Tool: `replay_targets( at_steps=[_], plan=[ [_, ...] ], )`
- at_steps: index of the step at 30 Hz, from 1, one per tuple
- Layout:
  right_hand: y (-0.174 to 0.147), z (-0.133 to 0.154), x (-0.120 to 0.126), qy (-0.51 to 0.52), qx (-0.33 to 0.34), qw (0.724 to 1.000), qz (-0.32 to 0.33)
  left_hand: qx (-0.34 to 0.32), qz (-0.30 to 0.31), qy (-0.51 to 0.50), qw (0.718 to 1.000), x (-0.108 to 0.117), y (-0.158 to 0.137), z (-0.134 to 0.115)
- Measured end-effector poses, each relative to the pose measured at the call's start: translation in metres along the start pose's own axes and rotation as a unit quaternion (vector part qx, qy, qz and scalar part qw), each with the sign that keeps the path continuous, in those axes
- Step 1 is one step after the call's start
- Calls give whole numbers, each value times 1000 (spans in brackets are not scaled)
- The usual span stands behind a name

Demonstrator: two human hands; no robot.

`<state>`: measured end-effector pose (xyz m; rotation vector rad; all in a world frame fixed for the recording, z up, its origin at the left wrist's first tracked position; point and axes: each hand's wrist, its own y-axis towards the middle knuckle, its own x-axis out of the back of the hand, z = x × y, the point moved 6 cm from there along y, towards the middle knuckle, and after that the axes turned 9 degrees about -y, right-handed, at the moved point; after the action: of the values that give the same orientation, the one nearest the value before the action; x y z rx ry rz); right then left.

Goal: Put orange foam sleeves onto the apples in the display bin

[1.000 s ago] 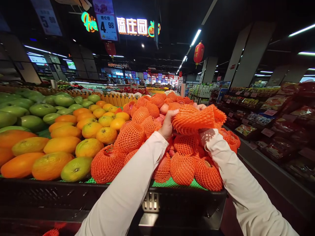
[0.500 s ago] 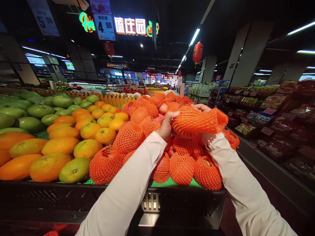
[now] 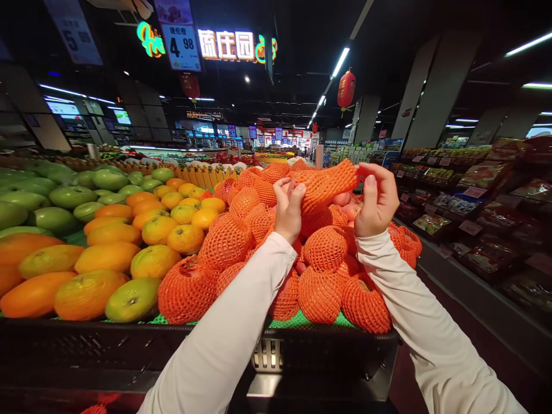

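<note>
An orange foam fruit net [image 3: 328, 185] is stretched between my two hands above a heap of fruit. My left hand [image 3: 290, 211] is closed on its left end, thumb on the near side. At the other end, the fingertips of my right hand [image 3: 378, 201] pinch the net's narrow edge. Whether a fruit sits inside the held net cannot be made out. Beneath my hands lie several round fruits in matching nets, among them a netted fruit [image 3: 324, 248] just below. Some bare pinkish fruits [image 3: 351, 211] show between my hands, beside my right thumb.
Left of the heap lie orange citrus fruits [image 3: 155, 261] and green fruits [image 3: 71, 195]. A black crate edge [image 3: 328, 336] runs along the front, with green mesh lining. Shelves of packaged goods [image 3: 470, 213] stand to the right across an aisle. A price sign [image 3: 177, 46] hangs overhead.
My right hand has come out from behind the net and now shows at its right end. The net has risen, and its right end is drawn narrower and tilts upward.
</note>
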<state>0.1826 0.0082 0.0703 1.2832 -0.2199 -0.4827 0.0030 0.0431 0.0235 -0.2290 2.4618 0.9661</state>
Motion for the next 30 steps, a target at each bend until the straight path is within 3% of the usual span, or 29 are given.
replay_targets(
  at_steps=[3,8,11,15,23,26,30],
  plan=[
    [-1,-7,-8,56,-41,996,48,-11,-16,2,1000,1,0,-2],
    [-2,-49,-30,148,-131,971,134,-8,-33,-14,999,0,0,-5],
    [-3,-51,-34,110,-100,975,166,-2,-20,-19,1000,-2,0,-3],
    [-4,-45,-31,75,-69,982,156,-4,-18,-7,1000,0,1,2],
    [-13,-39,-52,179,-140,925,306,-31,-40,-2,999,5,4,3],
    [-14,-37,-53,181,-144,923,309,-45,-34,1,998,4,5,0],
    [-18,-33,-54,121,-98,933,325,-52,-43,23,997,8,6,0]
  ],
)
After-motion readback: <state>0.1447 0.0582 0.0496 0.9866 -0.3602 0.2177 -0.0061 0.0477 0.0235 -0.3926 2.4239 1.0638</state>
